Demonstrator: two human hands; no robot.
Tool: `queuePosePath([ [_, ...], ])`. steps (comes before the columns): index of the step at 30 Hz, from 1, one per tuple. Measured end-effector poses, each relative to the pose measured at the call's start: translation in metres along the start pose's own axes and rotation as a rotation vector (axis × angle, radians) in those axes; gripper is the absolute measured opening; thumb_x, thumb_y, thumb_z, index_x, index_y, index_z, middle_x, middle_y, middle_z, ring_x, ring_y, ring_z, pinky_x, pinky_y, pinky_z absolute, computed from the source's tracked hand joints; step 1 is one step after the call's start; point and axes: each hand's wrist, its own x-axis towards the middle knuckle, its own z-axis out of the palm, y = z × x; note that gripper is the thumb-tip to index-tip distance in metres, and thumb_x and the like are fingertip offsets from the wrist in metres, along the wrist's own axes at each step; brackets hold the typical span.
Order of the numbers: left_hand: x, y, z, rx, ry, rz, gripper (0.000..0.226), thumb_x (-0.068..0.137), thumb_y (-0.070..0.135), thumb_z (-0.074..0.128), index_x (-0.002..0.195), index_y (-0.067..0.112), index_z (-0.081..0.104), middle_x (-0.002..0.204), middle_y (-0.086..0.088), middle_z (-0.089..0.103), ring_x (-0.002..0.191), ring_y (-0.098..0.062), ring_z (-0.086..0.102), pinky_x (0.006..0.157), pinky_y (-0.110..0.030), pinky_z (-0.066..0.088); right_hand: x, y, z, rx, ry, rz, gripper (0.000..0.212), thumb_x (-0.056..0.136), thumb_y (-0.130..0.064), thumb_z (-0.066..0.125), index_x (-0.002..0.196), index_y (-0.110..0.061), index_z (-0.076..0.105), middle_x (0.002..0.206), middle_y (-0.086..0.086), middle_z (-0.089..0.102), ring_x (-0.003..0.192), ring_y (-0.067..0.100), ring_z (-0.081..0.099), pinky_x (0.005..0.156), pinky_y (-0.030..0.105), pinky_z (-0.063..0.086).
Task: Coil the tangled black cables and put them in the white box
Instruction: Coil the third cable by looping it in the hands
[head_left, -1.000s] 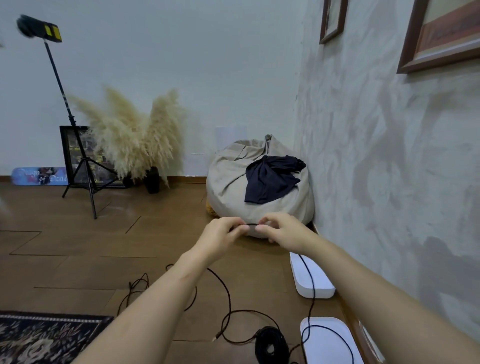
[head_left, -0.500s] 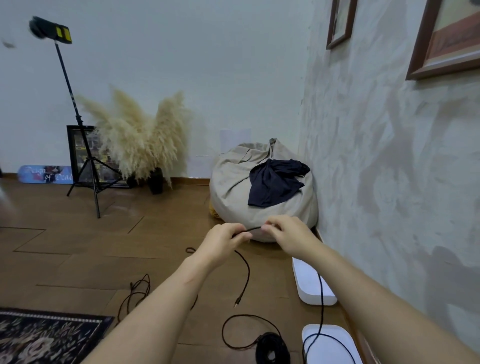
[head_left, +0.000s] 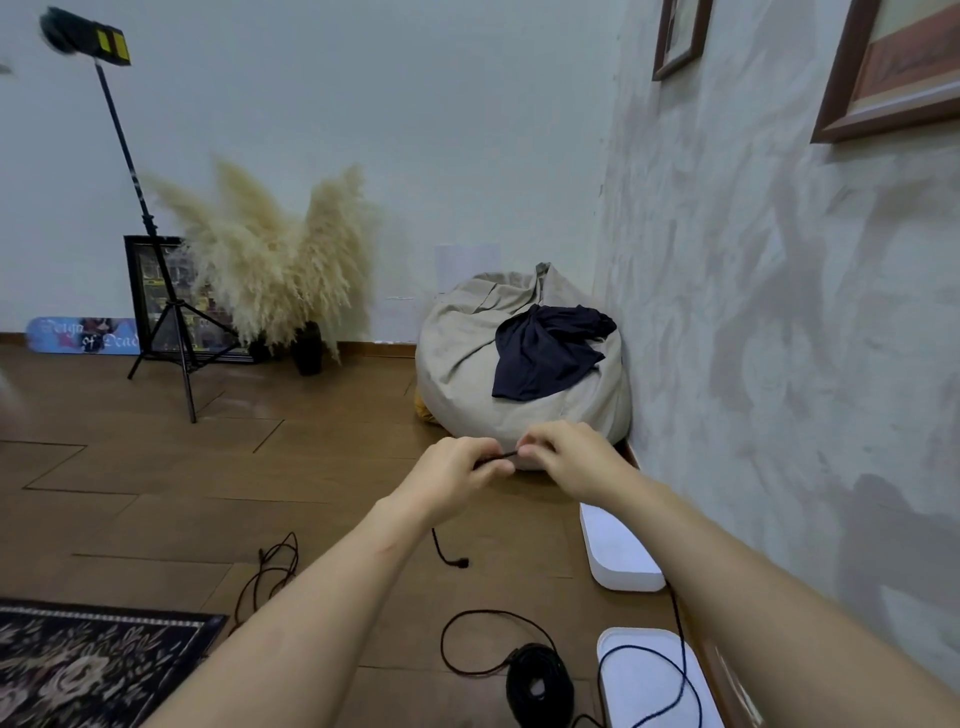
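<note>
Wooden floor by a wall
Left hand and right hand pinch the black cable between fingertips; a coil lies beside the white box

Both bare arms are stretched forward, forearms converging just in front of the beanbag. The left hand is curled, knuckles up, thumb and fingers pinching the black cable. The right hand, towards the beanbag's right side, pinches the same short stretch with its fingertips. The hands are almost touching, wrists about level, low against the beanbag's base.
</note>
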Motion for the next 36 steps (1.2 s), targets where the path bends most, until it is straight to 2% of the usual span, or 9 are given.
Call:
queuePosePath([
  [3, 0.0, -0.014, -0.005, 0.021, -0.024, -0.066, 0.031, 0.101, 0.047, 0.059, 0.089, 0.019, 0.065, 0.079, -0.001, 0.066, 0.075, -0.02, 0.06, 0.063, -0.034, 0.042, 0.0, 0.011, -0.005, -0.022, 0.058, 0.072, 0.017, 0.106, -0.033, 0.049, 0.093, -0.034, 0.061, 0.087, -0.01, 0.062, 0.08, 0.014, 0.056, 0.061, 0.025, 0.034],
  [8, -0.001, -0.012, -0.006, -0.066, -0.011, -0.083, 0.033, 0.098, 0.049, 0.062, 0.082, 0.021, 0.066, 0.068, 0.005, 0.052, 0.062, -0.011, 0.045, 0.059, -0.03, 0.035, 0.003, 0.022, -0.003, -0.03, -0.001, 0.132, 0.026, 0.106, -0.032, 0.044, 0.082, -0.035, 0.052, 0.084, -0.005, 0.064, 0.084, 0.024, 0.06, 0.063, 0.032, 0.038],
  [12, 0.0, -0.006, -0.002, -0.153, 0.023, -0.064, 0.031, 0.098, 0.05, 0.063, 0.074, 0.031, 0.064, 0.064, 0.008, 0.049, 0.06, -0.008, 0.042, 0.06, -0.031, 0.035, 0.001, 0.01, -0.002, 0.053, -0.042, 0.041, 0.018, 0.101, -0.04, 0.057, 0.114, -0.031, 0.066, 0.101, -0.014, 0.063, 0.099, 0.013, 0.06, 0.083, 0.032, 0.046],
  [15, -0.001, 0.001, -0.005, -0.182, 0.013, -0.069, 0.029, 0.095, 0.054, 0.065, 0.078, 0.03, 0.069, 0.064, 0.012, 0.053, 0.06, -0.004, 0.046, 0.059, -0.024, 0.036, 0.001, 0.01, 0.001, 0.054, -0.002, 0.025, 0.016, 0.101, -0.041, 0.058, 0.107, -0.032, 0.069, 0.085, -0.014, 0.061, 0.09, 0.015, 0.059, 0.076, 0.031, 0.044],
  [18, -0.001, 0.003, -0.008, -0.181, -0.003, -0.091, 0.029, 0.093, 0.055, 0.067, 0.086, 0.028, 0.073, 0.068, 0.017, 0.06, 0.065, 0.006, 0.053, 0.06, -0.018, 0.037, 0.001, 0.017, 0.001, -0.04, 0.047, 0.057, 0.017, 0.104, -0.039, 0.052, 0.106, -0.032, 0.067, 0.091, -0.013, 0.062, 0.09, 0.018, 0.058, 0.073, 0.032, 0.039],
  [25, -0.002, 0.002, -0.01, -0.262, -0.077, -0.122, 0.033, 0.096, 0.057, 0.061, 0.095, 0.027, 0.076, 0.076, 0.015, 0.065, 0.07, 0.001, 0.056, 0.069, -0.021, 0.044, 0.003, 0.021, 0.005, -0.104, 0.055, 0.142, 0.014, 0.105, -0.039, 0.048, 0.096, -0.037, 0.059, 0.09, -0.007, 0.066, 0.089, 0.022, 0.062, 0.071, 0.036, 0.046],
  [29, -0.001, -0.004, -0.01, -0.409, -0.069, -0.134, 0.032, 0.099, 0.051, 0.061, 0.09, 0.025, 0.077, 0.075, 0.01, 0.064, 0.072, -0.006, 0.057, 0.076, -0.03, 0.05, 0.001, 0.018, 0.003, -0.016, 0.03, 0.148, 0.026, 0.102, -0.041, 0.054, 0.125, -0.032, 0.064, 0.116, -0.008, 0.069, 0.111, 0.018, 0.063, 0.089, 0.036, 0.05],
  [31, -0.002, -0.005, -0.009, -0.443, -0.029, -0.15, 0.033, 0.1, 0.048, 0.06, 0.092, 0.02, 0.075, 0.073, 0.005, 0.061, 0.069, -0.009, 0.055, 0.073, -0.03, 0.048, 0.0, 0.012, 0.0, 0.039, 0.066, 0.108, 0.031, 0.1, -0.045, 0.057, 0.127, -0.031, 0.064, 0.121, -0.009, 0.067, 0.114, 0.014, 0.06, 0.092, 0.034, 0.048],
  [36, -0.001, 0.001, -0.005, -0.552, 0.038, -0.184, 0.039, 0.104, 0.039, 0.058, 0.092, 0.004, 0.07, 0.073, -0.001, 0.059, 0.066, -0.012, 0.054, 0.063, -0.02, 0.047, -0.001, -0.002, 0.001, 0.115, -0.062, 0.119, 0.044, 0.093, -0.064, 0.057, 0.108, -0.026, 0.072, 0.101, -0.007, 0.068, 0.098, 0.013, 0.062, 0.082, 0.032, 0.05],
])
